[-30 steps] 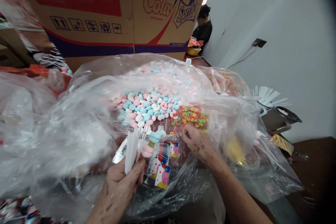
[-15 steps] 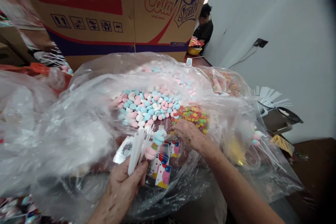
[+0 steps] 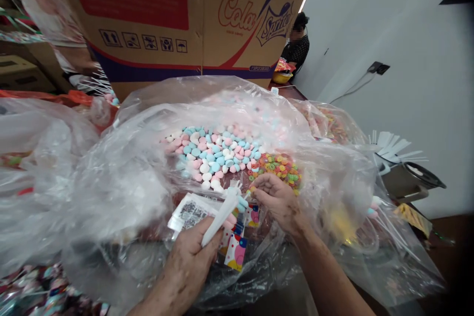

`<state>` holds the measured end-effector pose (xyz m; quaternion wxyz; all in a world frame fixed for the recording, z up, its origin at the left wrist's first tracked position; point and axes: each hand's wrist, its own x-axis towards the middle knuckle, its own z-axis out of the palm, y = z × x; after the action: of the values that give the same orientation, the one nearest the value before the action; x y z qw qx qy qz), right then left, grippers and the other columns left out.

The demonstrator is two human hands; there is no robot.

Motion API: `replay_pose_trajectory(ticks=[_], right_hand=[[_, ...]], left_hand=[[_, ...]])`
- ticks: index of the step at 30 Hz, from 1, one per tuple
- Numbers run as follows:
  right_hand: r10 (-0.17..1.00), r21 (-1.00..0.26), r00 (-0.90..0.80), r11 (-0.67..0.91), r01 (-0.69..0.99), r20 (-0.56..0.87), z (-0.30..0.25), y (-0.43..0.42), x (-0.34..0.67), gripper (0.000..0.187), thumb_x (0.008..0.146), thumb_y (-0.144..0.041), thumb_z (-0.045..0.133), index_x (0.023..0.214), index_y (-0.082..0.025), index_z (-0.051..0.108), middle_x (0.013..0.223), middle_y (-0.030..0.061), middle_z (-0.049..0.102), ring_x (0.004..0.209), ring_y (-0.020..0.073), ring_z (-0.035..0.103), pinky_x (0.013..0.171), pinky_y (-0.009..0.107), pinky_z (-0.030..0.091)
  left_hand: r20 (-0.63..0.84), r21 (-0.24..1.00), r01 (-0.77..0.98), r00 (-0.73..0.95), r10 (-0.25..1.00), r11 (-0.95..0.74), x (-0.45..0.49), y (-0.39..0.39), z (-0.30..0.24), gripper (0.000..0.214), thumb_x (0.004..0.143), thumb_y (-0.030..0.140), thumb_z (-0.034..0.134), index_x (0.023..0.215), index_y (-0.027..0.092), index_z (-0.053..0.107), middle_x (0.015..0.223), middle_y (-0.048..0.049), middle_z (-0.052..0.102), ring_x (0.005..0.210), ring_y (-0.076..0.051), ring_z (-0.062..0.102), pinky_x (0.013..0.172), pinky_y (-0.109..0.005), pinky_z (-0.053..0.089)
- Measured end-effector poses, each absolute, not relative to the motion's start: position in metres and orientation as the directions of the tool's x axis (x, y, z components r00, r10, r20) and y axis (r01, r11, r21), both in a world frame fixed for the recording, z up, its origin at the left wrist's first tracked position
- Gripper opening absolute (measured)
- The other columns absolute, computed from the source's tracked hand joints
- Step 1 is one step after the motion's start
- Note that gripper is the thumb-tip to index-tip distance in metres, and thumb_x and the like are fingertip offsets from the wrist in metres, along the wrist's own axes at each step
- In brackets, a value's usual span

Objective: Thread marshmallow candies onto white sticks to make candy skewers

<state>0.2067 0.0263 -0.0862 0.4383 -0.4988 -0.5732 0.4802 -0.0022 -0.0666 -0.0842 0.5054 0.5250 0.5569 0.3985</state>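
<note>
My left hand (image 3: pixel 196 252) is closed around a bundle of white sticks (image 3: pixel 221 215), tilted up to the right. Blue and pink marshmallows (image 3: pixel 242 204) show on a stick beside the bundle. My right hand (image 3: pixel 277 200) pinches a small yellow-orange gummy ring (image 3: pixel 252 190) near a stick tip; whether the stick passes through it, I cannot tell. Just beyond my right hand lies a heap of colourful gummy rings (image 3: pixel 281 167). Farther left spreads a pile of pink, white and blue marshmallows (image 3: pixel 217 150). Below the hands are printed dotted cards (image 3: pixel 236 253) and a white printed sheet (image 3: pixel 188 212).
Clear plastic bags (image 3: pixel 122 182) surround the candy. A large cardboard box (image 3: pixel 200 15) stands behind. On the right are a pot (image 3: pixel 403 180) and white sticks (image 3: pixel 396 147). Wrapped candies (image 3: pixel 52 289) lie lower left. One person (image 3: pixel 298 44) is at the back, another (image 3: pixel 52 10) at left.
My right hand has lifted from the gummy rings with one pinched and moved toward the sticks. My left hand has tilted the bundle rightward, toward my right hand. The head view has shifted slightly left.
</note>
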Motion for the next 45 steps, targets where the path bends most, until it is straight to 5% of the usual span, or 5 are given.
replay_pose_trajectory(ticks=[8,22,36,41,45], right_hand=[[0.995,-0.946,-0.076,-0.081,-0.315,-0.06,-0.084,0.012,0.189,0.029,0.062,-0.033,0.087,0.083,-0.021,0.072,0.075,-0.0009,0.069,0.068,0.0117,0.062,0.064,0.024,0.054],[0.901,-0.895,-0.135,0.428,0.128,0.411,-0.091,0.001,0.188,0.015,0.091,-0.019,0.06,0.096,-0.025,0.072,0.102,0.004,0.069,0.1,0.0171,0.063,0.088,0.03,0.05],[0.904,-0.937,-0.277,0.347,0.028,0.327,-0.085,-0.011,0.176,0.015,0.087,-0.019,0.066,0.09,-0.028,0.077,0.08,-0.0015,0.066,0.076,0.0126,0.06,0.072,0.025,0.047],[0.919,-0.897,-0.255,0.362,0.255,0.299,-0.054,0.016,0.192,0.025,0.09,-0.022,0.058,0.112,-0.026,0.069,0.1,0.0015,0.069,0.088,0.0155,0.063,0.078,0.028,0.049],[0.887,-0.699,-0.374,0.448,0.557,0.27,-0.046,0.044,0.199,0.019,0.087,-0.014,0.053,0.091,-0.02,0.071,0.091,0.0034,0.069,0.085,0.0163,0.062,0.08,0.029,0.047]], left_hand=[[-0.207,0.969,0.159,0.097,0.974,0.19,0.001,-0.066,-0.085,0.033,0.091,0.04,0.053,0.106,0.019,0.074,0.066,0.0017,0.063,0.058,-0.016,0.047,0.056,-0.026,0.036],[-0.191,0.965,0.193,0.055,0.98,0.178,0.001,-0.067,-0.086,0.028,0.091,0.037,0.053,0.069,0.019,0.059,0.056,0.0072,0.043,0.054,-0.012,0.039,0.053,-0.024,0.029],[-0.094,0.994,0.041,-0.079,0.992,0.098,0.0,-0.075,-0.098,0.027,0.084,0.038,0.063,0.064,0.02,0.064,0.052,0.0054,0.047,0.049,-0.012,0.04,0.048,-0.024,0.034],[-0.154,0.988,-0.008,-0.242,0.958,0.157,-0.007,-0.074,-0.077,0.04,0.075,0.042,0.073,0.047,0.019,0.055,0.047,0.0044,0.046,0.043,-0.01,0.038,0.041,-0.022,0.028],[-0.234,0.972,-0.086,-0.354,0.905,0.218,-0.021,-0.072,-0.076,0.04,0.068,0.052,0.078,0.054,0.018,0.062,0.046,0.0047,0.052,0.039,-0.008,0.038,0.037,-0.02,0.025]])
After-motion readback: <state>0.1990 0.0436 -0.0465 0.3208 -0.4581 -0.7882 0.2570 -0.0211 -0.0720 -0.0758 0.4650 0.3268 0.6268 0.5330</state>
